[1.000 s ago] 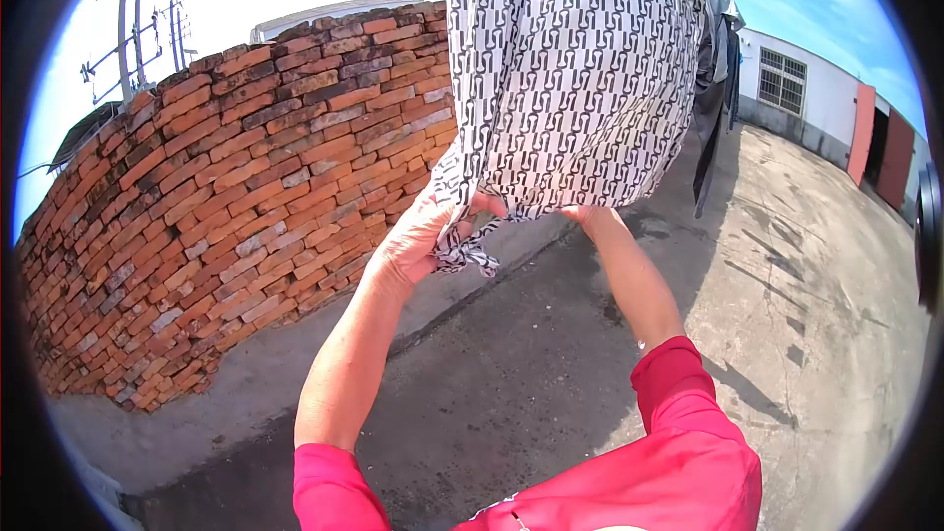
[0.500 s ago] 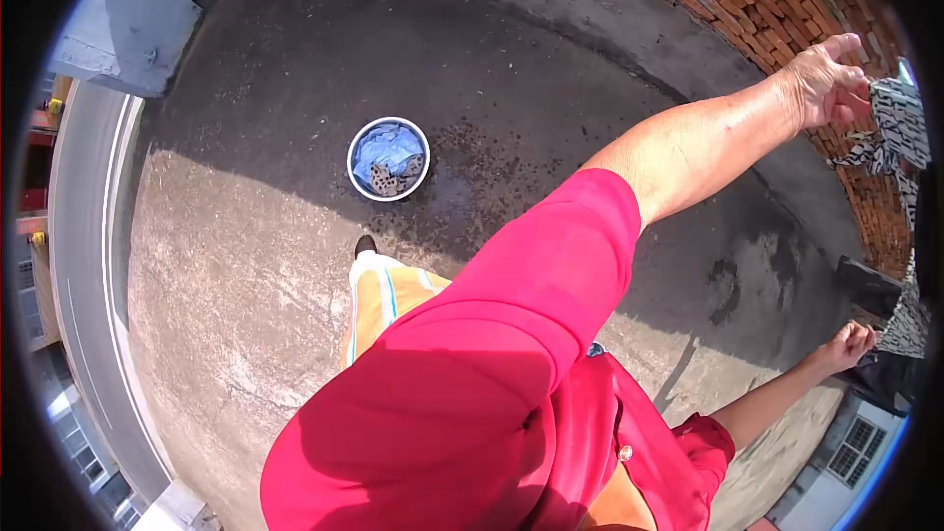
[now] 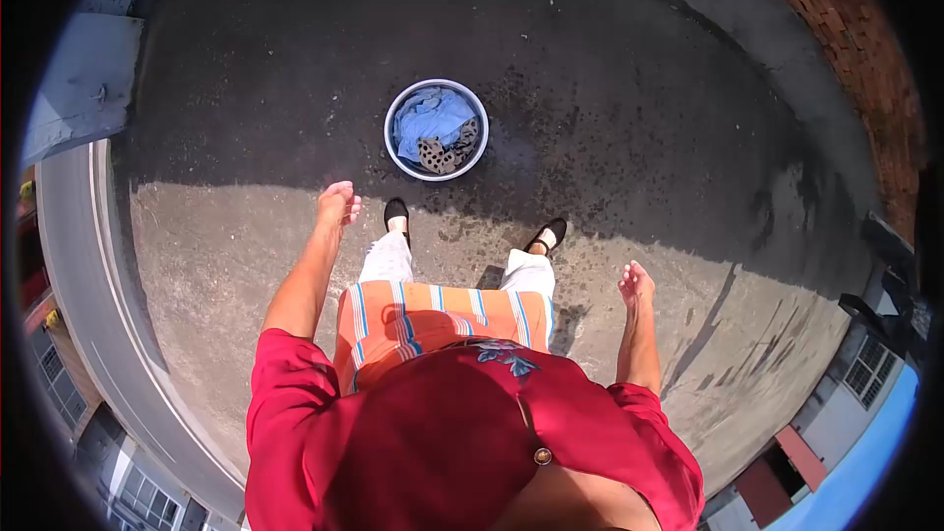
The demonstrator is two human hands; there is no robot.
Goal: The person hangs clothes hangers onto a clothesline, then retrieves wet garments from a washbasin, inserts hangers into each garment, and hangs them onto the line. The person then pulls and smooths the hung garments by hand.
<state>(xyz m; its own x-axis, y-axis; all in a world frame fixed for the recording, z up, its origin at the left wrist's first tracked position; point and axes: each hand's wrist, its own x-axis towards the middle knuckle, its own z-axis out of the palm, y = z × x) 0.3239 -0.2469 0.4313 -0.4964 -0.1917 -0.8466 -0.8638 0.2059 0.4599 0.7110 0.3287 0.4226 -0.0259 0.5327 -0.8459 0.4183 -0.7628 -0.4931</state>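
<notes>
My left hand [image 3: 338,204] hangs on the left side, to the lower left of the round basin. Its fingers are curled in, and nothing shows in them. Out to the right, above the sunlit concrete, my right hand [image 3: 636,282] is loosely closed, also with nothing visible in it. The basin [image 3: 393,160] has a pale rim and stands on the ground in front of my feet. Inside it lie a blue cloth [image 3: 430,118] and a dark-spotted greyish-brown cloth [image 3: 439,153]. Neither hand touches the basin.
Wet spots mark the shaded concrete [image 3: 551,138] right of the basin. A low grey wall [image 3: 777,49] and bricks [image 3: 836,29] are at the upper right. A white block [image 3: 88,79] stands at the left beside a road [image 3: 84,265]. Dark sheeting [image 3: 890,305] is at the far right.
The black-and-white patterned cloth both hands held at the right is out of view. Both arms have dropped to my sides, and my body and view have turned towards the basin.
</notes>
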